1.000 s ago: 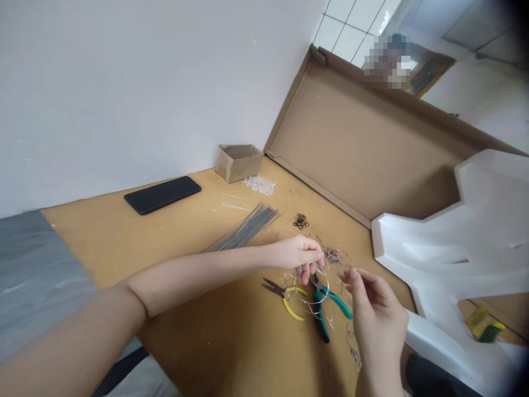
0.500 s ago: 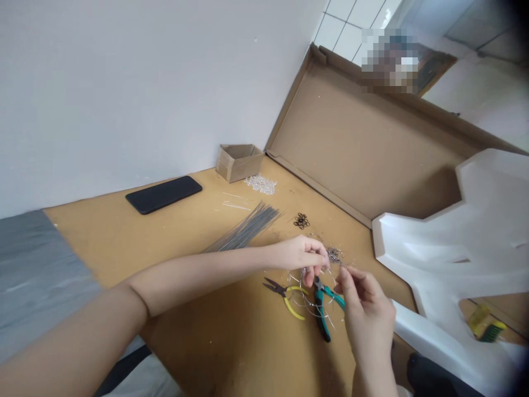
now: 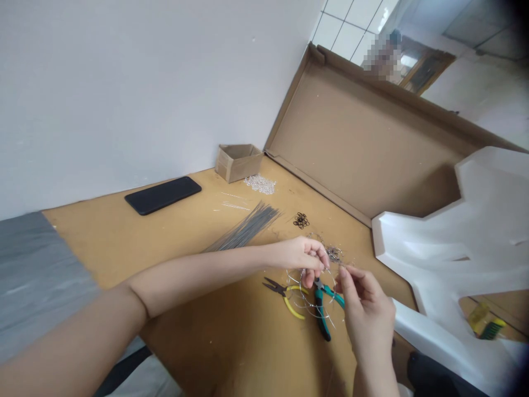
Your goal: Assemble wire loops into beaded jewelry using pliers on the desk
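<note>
My left hand [image 3: 303, 258] reaches over the wooden table, its fingers curled and pinching thin silvery wire [image 3: 294, 278] that loops below it. Close by on the right, my right hand [image 3: 366, 295] has thumb and forefinger pressed together on something too small to make out. Beneath the wire loops lie pliers with teal and black handles [image 3: 319, 314] and pliers with yellow handles [image 3: 295, 315]. A heap of small metal pieces [image 3: 334, 253] sits just beyond my fingers, and farther back is a cluster of black rings [image 3: 301, 220].
A bundle of grey wires [image 3: 248, 227] lies left of the rings. Behind it are clear beads [image 3: 260, 183], a small cardboard box [image 3: 239, 164] and a black phone [image 3: 163, 195]. Cardboard [image 3: 372, 149] and white foam [image 3: 433, 253] bound the right side; a blurred person stands beyond.
My hands and the wire loops stay almost where they were. The blurred person in the background has shifted slightly left.
</note>
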The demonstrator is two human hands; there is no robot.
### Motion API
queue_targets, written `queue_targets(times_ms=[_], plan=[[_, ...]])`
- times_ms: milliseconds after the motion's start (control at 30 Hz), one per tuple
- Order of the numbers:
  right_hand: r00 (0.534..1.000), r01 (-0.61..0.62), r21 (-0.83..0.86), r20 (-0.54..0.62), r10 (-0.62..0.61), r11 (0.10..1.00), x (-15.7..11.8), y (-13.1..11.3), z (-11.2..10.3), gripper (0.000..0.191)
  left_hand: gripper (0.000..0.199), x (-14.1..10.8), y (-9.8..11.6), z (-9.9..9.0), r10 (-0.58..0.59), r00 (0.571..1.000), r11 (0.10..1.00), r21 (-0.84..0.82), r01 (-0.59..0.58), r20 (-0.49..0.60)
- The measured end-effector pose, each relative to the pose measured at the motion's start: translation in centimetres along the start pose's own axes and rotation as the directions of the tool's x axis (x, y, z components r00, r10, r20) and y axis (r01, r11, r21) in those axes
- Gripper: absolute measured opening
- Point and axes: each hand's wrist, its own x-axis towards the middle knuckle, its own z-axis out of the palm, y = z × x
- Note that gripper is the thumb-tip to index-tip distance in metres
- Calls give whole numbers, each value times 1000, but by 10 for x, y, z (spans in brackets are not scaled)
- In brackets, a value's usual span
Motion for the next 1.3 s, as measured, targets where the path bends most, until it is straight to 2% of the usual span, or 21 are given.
queue_targets(times_ms=[533,833,1100,1300], plan=[[999,-33,17,-25,33,999,0,1,0,27,10,2,0,1,18,999,1000,2,-18,-42],[1000,-12,6,-7,12,1000,0,1,0,26,9,3,-4,1,12,1000,1000,24,-12,6],[1000,-12,-7,-12,11,1000,1,1,-2,28,13,2,-3,2,14,1000,999,37,-14,-16],[1000,-20,-17,-19,20,1000,1,-1,-4,27,13,0,1,2,56,998,995,84,-53,-35]])
